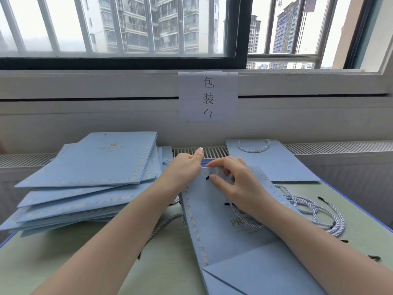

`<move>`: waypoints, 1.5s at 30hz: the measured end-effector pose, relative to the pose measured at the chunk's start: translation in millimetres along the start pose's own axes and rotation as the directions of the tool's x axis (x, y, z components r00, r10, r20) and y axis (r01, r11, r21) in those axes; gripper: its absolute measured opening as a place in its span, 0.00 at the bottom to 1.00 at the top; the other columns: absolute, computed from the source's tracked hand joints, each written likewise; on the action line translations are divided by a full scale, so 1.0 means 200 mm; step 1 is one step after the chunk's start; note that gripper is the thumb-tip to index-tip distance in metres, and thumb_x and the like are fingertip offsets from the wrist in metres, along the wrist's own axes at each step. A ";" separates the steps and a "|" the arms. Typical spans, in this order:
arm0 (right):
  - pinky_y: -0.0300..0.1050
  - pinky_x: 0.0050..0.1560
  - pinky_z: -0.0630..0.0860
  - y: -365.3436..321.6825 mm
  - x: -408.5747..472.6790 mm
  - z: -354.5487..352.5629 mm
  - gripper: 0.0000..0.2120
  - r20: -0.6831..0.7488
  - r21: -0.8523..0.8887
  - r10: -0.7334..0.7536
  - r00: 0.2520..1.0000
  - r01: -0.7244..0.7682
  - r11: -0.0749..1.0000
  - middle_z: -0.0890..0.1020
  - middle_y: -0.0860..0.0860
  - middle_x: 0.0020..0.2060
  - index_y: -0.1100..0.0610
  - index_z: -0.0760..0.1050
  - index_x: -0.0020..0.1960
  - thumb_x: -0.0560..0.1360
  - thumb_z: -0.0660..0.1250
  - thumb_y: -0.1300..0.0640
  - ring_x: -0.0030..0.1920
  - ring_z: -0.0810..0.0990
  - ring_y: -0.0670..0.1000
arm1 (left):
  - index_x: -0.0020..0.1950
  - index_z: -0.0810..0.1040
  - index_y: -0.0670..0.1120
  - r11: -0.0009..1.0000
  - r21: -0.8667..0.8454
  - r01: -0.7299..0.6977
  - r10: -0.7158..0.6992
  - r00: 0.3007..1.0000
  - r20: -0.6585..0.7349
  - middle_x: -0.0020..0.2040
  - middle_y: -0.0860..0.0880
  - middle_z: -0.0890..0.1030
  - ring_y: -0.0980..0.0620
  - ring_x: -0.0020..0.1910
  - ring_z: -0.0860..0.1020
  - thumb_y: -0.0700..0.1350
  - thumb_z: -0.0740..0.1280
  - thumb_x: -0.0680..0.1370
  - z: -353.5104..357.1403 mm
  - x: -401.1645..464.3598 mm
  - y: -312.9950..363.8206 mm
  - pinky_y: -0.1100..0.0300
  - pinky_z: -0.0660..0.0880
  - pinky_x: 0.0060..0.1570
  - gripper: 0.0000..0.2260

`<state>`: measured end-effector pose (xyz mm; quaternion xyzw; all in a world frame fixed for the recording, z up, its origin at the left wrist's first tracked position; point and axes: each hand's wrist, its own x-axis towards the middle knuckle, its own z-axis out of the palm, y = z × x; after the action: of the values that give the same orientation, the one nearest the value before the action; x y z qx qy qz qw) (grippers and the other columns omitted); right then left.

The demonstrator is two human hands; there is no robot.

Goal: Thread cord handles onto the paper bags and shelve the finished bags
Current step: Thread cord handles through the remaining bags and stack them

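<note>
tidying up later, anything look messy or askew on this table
The stack of unthreaded bags on the left is fanned out unevenly, and the loose cords on the right lie tangled. Nothing looks damaged.

Two bare forearms are showing from the bottom edge — no sleeves, watches, bracelets or rings are appearing on either. The left hand (pixel 185 169) is showing short, plain nails, with a pale, unpainted thumbnail catching the light. The right hand (pixel 236 184) is showing the same — neat, natural fingernails, slender fingers, nothing worn at the wrist
</note>
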<state>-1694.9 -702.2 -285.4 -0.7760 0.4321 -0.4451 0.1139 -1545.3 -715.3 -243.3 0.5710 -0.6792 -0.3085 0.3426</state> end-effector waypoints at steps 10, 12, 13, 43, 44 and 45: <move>0.26 0.47 0.63 -0.02 0.01 -0.02 0.10 -0.017 0.053 0.054 0.998 -0.053 0.997 0.71 0.37 0.40 0.47 0.73 0.51 0.73 0.70 0.57 0.46 0.67 0.39 | 0.30 0.58 0.45 0.982 0.078 -0.174 0.182 0.976 -0.119 0.25 0.52 0.58 0.54 0.23 0.57 0.51 0.52 0.83 0.02 -0.04 0.04 0.61 0.53 0.26 0.22; 0.25 0.46 0.63 -0.03 0.01 -0.03 0.11 -0.016 0.092 0.085 0.996 -0.084 0.992 0.71 0.37 0.40 0.46 0.72 0.50 0.73 0.71 0.57 0.46 0.67 0.36 | 0.30 0.60 0.43 0.976 0.081 -0.203 0.212 0.968 -0.131 0.25 0.51 0.60 0.53 0.25 0.59 0.50 0.51 0.83 0.03 -0.05 0.05 0.59 0.55 0.28 0.22; 0.25 0.45 0.62 -0.03 0.01 -0.03 0.11 -0.004 0.096 0.093 0.996 -0.092 0.991 0.70 0.38 0.40 0.46 0.72 0.49 0.73 0.71 0.57 0.45 0.67 0.35 | 0.32 0.64 0.41 0.978 0.073 -0.195 0.203 0.970 -0.130 0.26 0.50 0.62 0.51 0.26 0.61 0.49 0.51 0.83 0.03 -0.04 0.05 0.57 0.57 0.29 0.22; 0.39 0.40 0.70 -0.09 0.04 -0.23 0.11 0.520 -0.391 0.381 0.765 -0.184 0.902 0.75 0.43 0.36 0.50 0.72 0.40 0.71 0.69 0.43 0.35 0.72 0.43 | 0.41 0.71 0.42 0.919 0.381 -0.102 0.111 0.994 -0.001 0.38 0.43 0.71 0.48 0.38 0.68 0.46 0.60 0.81 0.01 -0.02 -0.02 0.58 0.62 0.34 0.11; 0.38 0.40 0.69 -0.10 0.02 -0.23 0.10 0.526 -0.432 0.376 0.763 -0.142 0.891 0.75 0.43 0.36 0.48 0.71 0.39 0.72 0.68 0.45 0.36 0.72 0.42 | 0.40 0.70 0.42 0.908 0.408 -0.095 0.097 0.995 0.017 0.38 0.42 0.70 0.48 0.37 0.67 0.46 0.61 0.81 0.02 -0.01 -0.02 0.59 0.61 0.32 0.11; 0.38 0.41 0.70 -0.10 0.01 -0.22 0.09 0.521 -0.458 0.367 0.770 -0.111 0.882 0.74 0.43 0.36 0.47 0.70 0.38 0.74 0.67 0.47 0.38 0.73 0.43 | 0.40 0.70 0.42 0.897 0.432 -0.089 0.083 0.996 0.032 0.38 0.42 0.70 0.48 0.37 0.67 0.46 0.61 0.81 0.02 -0.01 -0.03 0.59 0.61 0.31 0.11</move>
<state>-1718.2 -681.8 -248.0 -0.8190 0.5533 -0.0626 0.1387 -1545.0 -714.8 -250.4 0.6002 -0.7577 -0.1380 0.2161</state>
